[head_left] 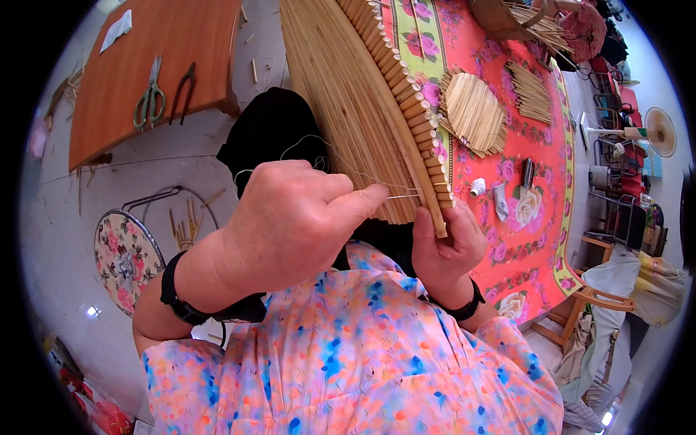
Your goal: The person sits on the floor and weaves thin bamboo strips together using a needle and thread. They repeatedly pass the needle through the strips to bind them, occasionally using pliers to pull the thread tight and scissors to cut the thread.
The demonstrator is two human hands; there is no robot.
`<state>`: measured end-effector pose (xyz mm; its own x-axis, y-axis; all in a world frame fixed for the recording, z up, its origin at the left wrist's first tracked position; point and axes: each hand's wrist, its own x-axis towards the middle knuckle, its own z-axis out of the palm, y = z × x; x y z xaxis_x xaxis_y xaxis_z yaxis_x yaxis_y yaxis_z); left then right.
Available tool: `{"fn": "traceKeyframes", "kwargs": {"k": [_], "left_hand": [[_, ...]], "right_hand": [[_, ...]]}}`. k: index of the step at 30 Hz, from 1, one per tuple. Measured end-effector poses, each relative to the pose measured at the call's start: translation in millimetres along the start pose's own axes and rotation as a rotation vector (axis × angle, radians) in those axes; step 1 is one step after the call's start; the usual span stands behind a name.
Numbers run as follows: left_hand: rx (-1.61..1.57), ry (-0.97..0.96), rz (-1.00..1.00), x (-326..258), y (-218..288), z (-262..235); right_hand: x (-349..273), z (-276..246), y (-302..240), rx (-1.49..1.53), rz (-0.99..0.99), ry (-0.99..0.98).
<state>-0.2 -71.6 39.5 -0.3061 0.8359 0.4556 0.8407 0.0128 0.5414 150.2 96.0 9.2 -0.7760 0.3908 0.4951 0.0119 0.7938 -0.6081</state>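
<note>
A long panel of pale reed stalks point(330, 87) slopes down from the top of the view toward my lap, its right edge lined with a row of cut stalk ends. My left hand point(286, 214) pinches a thin metal needle point(403, 196) between thumb and forefinger, its tip reaching the panel's edge strip. Fine pale thread point(313, 138) loops loosely above that hand and across the stalks. At the panel's near corner, my right hand point(449, 243) is closed on the reed edge, thumb in front and fingers behind. Some of its fingers are hidden.
On the flowered red table point(518, 279) lie a round reed piece point(473, 109), a stalk bundle point(531, 92), a white thread spool point(477, 187), a dark cylinder point(528, 173) and a basket point(504, 18). Scissors point(151, 98) and pliers point(184, 92) rest on the wooden table point(170, 32). A flowered stool point(127, 257) stands left.
</note>
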Motion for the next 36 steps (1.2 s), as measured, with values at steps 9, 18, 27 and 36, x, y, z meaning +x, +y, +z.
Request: {"fn": "traceKeyframes", "kwargs": {"k": [9, 18, 27, 36], "left_hand": [[0.005, 0.001, 0.02, -1.9, -2.3, 1.7], [0.037, -0.038, 0.018, -1.1, -0.8, -0.1], [0.053, -0.031, 0.032, -0.5, -0.1, 0.3], [0.075, -0.039, 0.05, 4.0, 2.7, -0.9]], "right_hand": [[0.1, 1.8, -0.9, 0.027, -0.014, 0.012], [1.7, 3.2, -1.6, 0.039, -0.047, 0.036], [0.6, 3.5, 0.0, 0.034, -0.051, 0.036], [3.2, 3.3, 2.0, 0.01, -0.119, 0.029]]}}
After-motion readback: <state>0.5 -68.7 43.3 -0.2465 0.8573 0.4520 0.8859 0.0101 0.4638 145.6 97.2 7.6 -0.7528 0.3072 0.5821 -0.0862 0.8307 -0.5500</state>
